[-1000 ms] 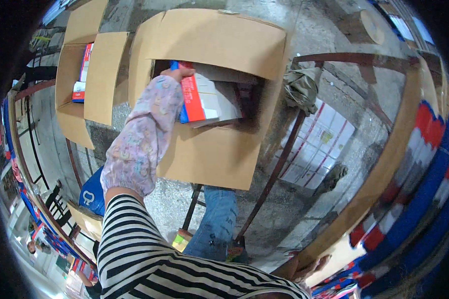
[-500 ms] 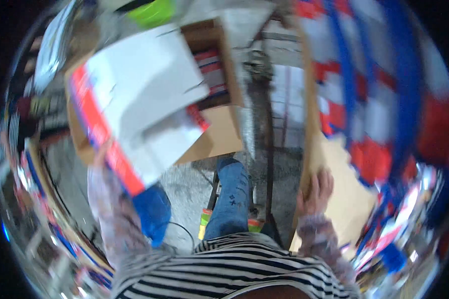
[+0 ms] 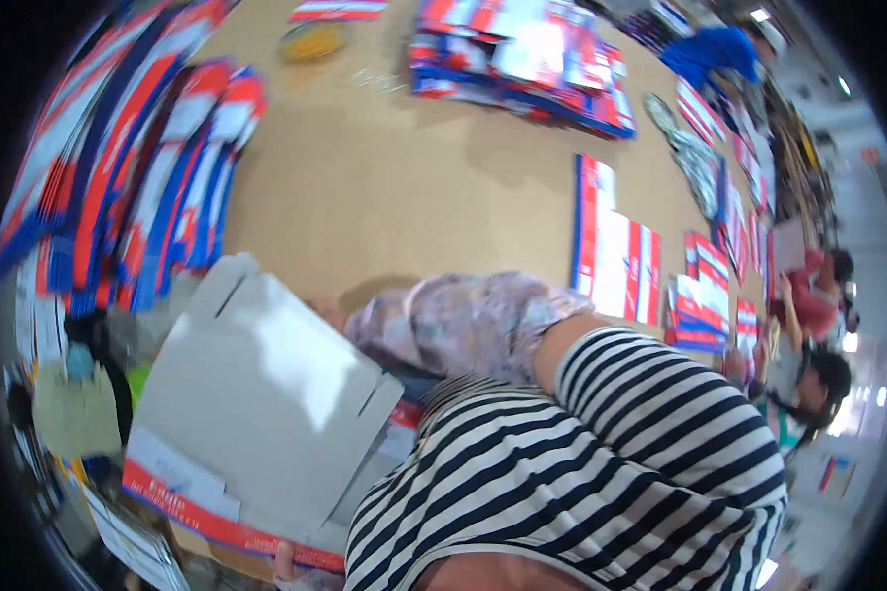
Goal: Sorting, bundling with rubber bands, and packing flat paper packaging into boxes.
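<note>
A flat, unfolded carton blank [image 3: 266,394], grey inside with a red-edged printed face, sits low at the worktop's [image 3: 384,197] near edge. The left hand [image 3: 291,569] pinches its bottom edge, fingers barely showing. The right hand is hidden behind the patterned sleeve [image 3: 463,320]; its grip can't be told. Folding the carton up looks like the next move.

Flattened carton [image 3: 266,414] now out, over table [image 3: 384,197].

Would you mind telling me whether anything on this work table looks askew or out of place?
Mostly orderly. The red, white and blue flat cartons along the left lean in a slanted, fanned row rather than standing square. The pile at the far edge is loosely heaped, its sheets lying at differing angles.
</note>
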### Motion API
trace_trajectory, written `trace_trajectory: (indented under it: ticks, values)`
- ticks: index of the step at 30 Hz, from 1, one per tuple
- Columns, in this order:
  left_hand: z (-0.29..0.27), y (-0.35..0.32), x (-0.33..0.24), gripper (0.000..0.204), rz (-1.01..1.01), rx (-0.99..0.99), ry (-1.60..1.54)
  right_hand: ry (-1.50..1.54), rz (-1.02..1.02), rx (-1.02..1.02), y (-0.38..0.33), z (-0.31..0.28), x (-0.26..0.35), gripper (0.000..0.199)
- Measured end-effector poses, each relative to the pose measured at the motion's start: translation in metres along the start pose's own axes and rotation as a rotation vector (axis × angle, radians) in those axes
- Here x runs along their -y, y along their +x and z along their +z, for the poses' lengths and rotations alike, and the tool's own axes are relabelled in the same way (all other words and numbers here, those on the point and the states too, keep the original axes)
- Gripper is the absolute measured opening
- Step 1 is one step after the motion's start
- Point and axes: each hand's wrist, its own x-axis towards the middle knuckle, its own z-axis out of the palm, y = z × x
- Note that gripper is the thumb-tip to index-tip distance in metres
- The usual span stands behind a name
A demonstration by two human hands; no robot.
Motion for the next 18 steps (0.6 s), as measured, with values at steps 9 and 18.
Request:
trace_trajectory:
  ticks: [9, 18]
  values:
    - [0.158, 0.147, 0.003, 0.059, -0.102, 0.566, 0.177, 0.354, -0.288, -0.294, -0.126, -0.04, -0.07, 0.058]
    - [0.26, 0.183, 0.088, 0.058, -0.189, 0.849, 0.305, 0.655, -0.251, -0.729, -0.283, -0.091, -0.19, 0.064]
